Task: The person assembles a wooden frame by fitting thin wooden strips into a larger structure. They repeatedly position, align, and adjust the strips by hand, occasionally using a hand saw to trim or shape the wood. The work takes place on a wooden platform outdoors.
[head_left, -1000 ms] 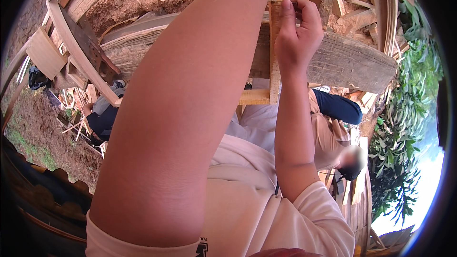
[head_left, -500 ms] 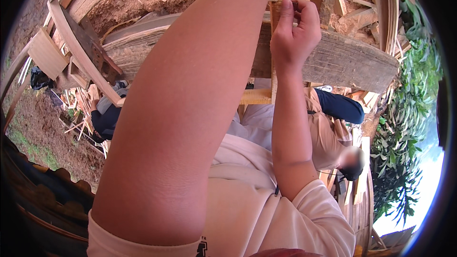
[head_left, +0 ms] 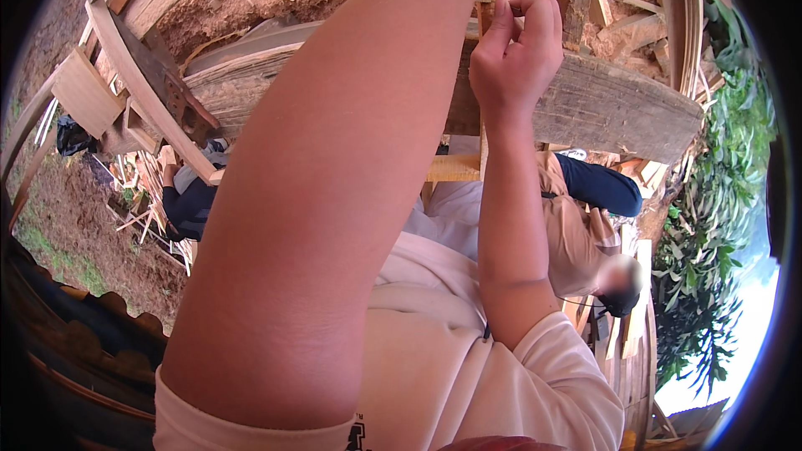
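My right hand (head_left: 518, 54) is raised in the upper middle, its thumb and fingertips drawn together in a pinch. Whatever is between the fingertips, if anything, is too small to make out. The fingertips are right beside a narrow upright wooden strip (head_left: 485, 12), and I cannot tell whether they touch it. My left forearm (head_left: 334, 159) crosses the picture from the lower left and leaves at the top edge, so the left hand is out of sight. Behind my right wrist runs a thick weathered plank (head_left: 618, 108), partly hidden by both arms.
Wooden frame pieces (head_left: 146, 92) stand at the left, and a curved post (head_left: 678, 21) rises at the upper right. Offcuts (head_left: 631, 33) lie on reddish ground. One person in dark clothing (head_left: 188, 205) is at the left, another in a tan shirt (head_left: 576, 238) at the right.
My right index finger has straightened toward the wooden strip, and a dark bit seen between the fingers earlier no longer shows. The arms have barely moved.
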`<state>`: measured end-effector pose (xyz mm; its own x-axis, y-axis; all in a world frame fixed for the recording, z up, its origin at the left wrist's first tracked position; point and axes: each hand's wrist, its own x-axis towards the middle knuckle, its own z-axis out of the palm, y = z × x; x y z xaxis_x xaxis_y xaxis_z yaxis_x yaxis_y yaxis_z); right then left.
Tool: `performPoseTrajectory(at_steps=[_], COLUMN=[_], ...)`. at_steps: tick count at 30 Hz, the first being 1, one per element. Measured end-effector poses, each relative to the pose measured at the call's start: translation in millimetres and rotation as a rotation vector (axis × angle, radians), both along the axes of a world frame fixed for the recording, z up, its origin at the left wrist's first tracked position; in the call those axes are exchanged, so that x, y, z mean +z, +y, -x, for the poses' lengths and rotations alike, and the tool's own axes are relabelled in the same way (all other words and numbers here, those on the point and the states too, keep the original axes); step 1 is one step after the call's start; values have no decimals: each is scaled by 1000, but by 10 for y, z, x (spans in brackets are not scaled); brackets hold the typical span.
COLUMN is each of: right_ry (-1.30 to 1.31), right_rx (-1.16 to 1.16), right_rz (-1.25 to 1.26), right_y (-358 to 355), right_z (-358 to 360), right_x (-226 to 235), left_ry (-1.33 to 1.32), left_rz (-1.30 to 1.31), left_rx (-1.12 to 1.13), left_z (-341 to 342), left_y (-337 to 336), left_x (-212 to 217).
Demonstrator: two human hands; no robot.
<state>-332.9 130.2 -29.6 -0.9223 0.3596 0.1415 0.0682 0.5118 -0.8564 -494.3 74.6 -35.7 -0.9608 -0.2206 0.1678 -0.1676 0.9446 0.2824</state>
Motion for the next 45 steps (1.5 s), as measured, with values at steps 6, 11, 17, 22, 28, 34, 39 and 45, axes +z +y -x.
performPoseTrajectory(at_steps=[6, 11, 17, 22, 28, 34, 39, 45], right_ry=[-55, -24, -1, 36, 3, -33, -20, -34], right_rx=[1, -25, 1, 7, -7, -44, -44, -98], right_rz=[-1, 120, 115, 61, 101, 138, 26, 94], right_y=[-1, 12, 81, 75, 62, 2, -26, -30], right_z=[-8, -16, -31, -25, -31, -29, -16, -17], right_x=[65, 27, -59, -89, -46, -44, -13, -33], left_ry=[-43, 47, 26, -25, -84, -124, -81, -35], left_rz=[-21, 10, -17, -21, -37, -57, -22, 7], left_rx=[-5, 4, 11, 14, 9, -7, 7, 7], left_z=[-18, -37, -25, -15, -9, -36, -13, -26], left_y=[-9, 10, 17, 17, 9, 16, 11, 13], left_x=[73, 13, 1, 32, 91, 166, 96, 53])
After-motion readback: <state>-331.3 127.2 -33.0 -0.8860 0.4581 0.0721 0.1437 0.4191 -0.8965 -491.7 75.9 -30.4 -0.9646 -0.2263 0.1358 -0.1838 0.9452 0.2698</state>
